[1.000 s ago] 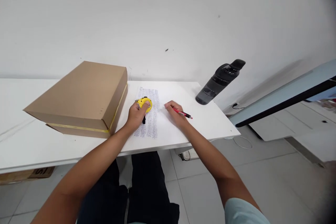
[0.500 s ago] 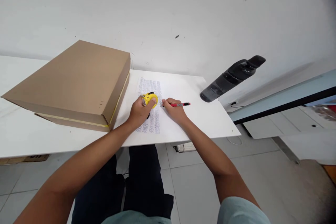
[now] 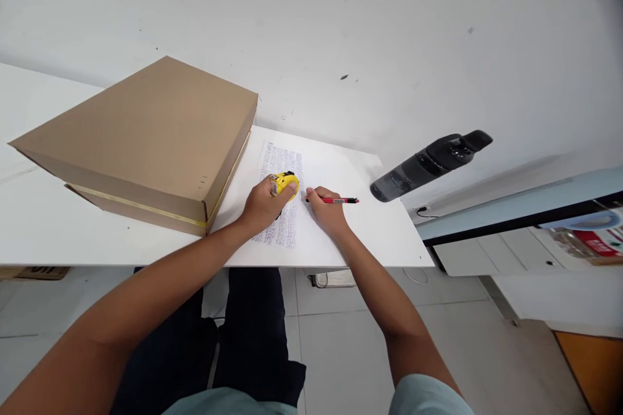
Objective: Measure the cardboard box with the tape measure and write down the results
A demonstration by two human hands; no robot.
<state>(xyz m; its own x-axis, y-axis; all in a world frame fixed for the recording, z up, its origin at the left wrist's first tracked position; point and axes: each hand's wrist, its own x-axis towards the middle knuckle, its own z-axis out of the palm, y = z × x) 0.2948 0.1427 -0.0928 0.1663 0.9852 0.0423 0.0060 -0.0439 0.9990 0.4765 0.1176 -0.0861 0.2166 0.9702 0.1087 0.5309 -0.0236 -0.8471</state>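
My left hand (image 3: 263, 203) is closed around a yellow tape measure (image 3: 286, 183), held over a sheet of paper (image 3: 283, 231) densely covered with small writing. A short black piece shows beneath the tape measure. My right hand (image 3: 327, 209) grips a red pen (image 3: 341, 200) with a black end pointing right; its tip is by the right edge of the written columns. The paper lies on the white table (image 3: 311, 253), and parts of its writing are hidden by my left hand.
A large cardboard box (image 3: 160, 130) with a yellow band around its side sits left of the paper. A dark bottle (image 3: 428, 165) stands at the back right near the wall. Past the table's right end are a light-blue panel (image 3: 487, 214) and white drawers (image 3: 491, 253).
My right hand has turned the pen from slanting down rightward to nearly level, its tip closer to the writing. My left hand keeps the tape measure. The camera view has shifted and tilted.
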